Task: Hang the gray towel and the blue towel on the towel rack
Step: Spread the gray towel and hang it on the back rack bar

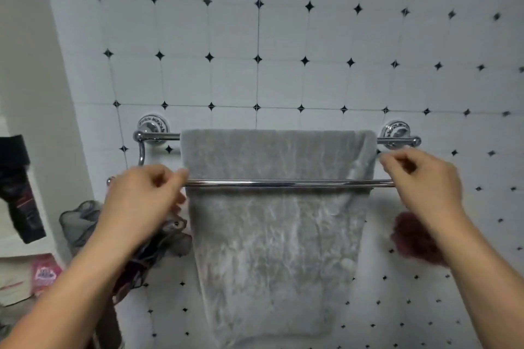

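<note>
I see my left hand [141,193] with its grip nearly closed, thumb and forefinger pinched together right at the left edge of the gray towel [272,235], level with the front bar [283,183] of the towel rack [158,136]. Whether that grip actually has cloth in it I cannot tell; the fingertips touch or almost touch the towel's edge. My right hand [425,178] sits at the towel's right edge, fingers curled loosely, the thumb and forefinger close together just beside the fold; again I cannot tell if it holds fabric. The gray towel hangs over the rear bar, spread flat between both hands, and drops behind the front bar down the tiled wall [283,65]. A dark mesh sponge [82,221] hangs beneath my left wrist, a reddish one [414,238] below my right.
</note>
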A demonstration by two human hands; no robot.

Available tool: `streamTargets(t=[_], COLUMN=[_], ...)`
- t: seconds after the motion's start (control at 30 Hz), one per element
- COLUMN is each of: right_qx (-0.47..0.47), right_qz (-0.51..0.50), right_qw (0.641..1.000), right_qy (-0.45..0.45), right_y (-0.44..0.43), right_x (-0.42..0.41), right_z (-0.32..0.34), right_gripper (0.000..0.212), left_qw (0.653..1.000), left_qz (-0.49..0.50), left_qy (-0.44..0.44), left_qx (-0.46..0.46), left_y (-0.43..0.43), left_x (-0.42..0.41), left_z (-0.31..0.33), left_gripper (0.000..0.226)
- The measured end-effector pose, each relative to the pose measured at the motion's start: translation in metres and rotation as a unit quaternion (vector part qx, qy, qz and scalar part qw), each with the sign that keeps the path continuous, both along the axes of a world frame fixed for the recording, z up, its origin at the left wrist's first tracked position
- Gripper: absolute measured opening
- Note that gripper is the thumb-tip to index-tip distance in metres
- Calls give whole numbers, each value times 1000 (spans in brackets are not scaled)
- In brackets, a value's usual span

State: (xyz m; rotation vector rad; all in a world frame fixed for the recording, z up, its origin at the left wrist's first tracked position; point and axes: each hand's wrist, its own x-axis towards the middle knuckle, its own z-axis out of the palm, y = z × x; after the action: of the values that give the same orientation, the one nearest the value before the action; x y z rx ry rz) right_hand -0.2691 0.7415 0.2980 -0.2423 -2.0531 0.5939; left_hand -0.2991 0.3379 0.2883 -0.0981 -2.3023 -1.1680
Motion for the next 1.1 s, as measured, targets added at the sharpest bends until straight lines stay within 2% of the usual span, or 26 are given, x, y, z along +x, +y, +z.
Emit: streamTargets(t=[0.07,0.13,0.17,0.23,0.27,0.33,0.4,0.5,0.6,0.67,0.77,0.93,1.0,1.1], right_qx=[64,160,213,290,311,338,335,260,250,274,259,233,227,230], right_qz=[11,25,21,-2,-13,-23,-11,21,12,19,97,262,305,311], right_qw=[998,984,971,946,937,925,927,954,953,948,949,928,916,913], right_qy=[-7,-70,-104,-148,-158,-169,-169,-148,-168,-164,-150,-127,-127,-128], right_y=[-3,-5,-6,-10,-13,-18,-19,-12,-11,-19,-54,-155,-187,-213], right_x=[-23,-43,-52,-65,-70,-78,-80,-78,-76,-77,-80,-97,-105,-117], right_z=[28,45,49,53,55,58,65,75,82,85,88,81,76,71], right_gripper=[18,28,32,37,38,36,28,10,9,15,30,32,28,7], left_qw=[988,975,979,992,988,970,950,940,928,929,932,946,945,946], left_qz=[109,148,128,20,-35,-84,-113,-160,-202,-193,-172,-170,-166,-146], left_qy=[90,34,-23,-115,-143,-158,-166,-175,-192,-198,-207,-195,-186,-176], left_qx=[-56,-159,-158,-38,35,163,239,246,247,248,244,195,212,229], left_y=[-3,-1,1,6,9,12,13,13,14,19,28,37,40,42], left_x=[-19,-48,-61,-79,-84,-89,-90,-85,-82,-79,-81,-79,-79,-82], left_z=[36,54,57,55,54,53,51,51,52,53,55,64,67,68], left_gripper=[30,21,20,20,20,32,40,38,30,24,25,20,17,17])
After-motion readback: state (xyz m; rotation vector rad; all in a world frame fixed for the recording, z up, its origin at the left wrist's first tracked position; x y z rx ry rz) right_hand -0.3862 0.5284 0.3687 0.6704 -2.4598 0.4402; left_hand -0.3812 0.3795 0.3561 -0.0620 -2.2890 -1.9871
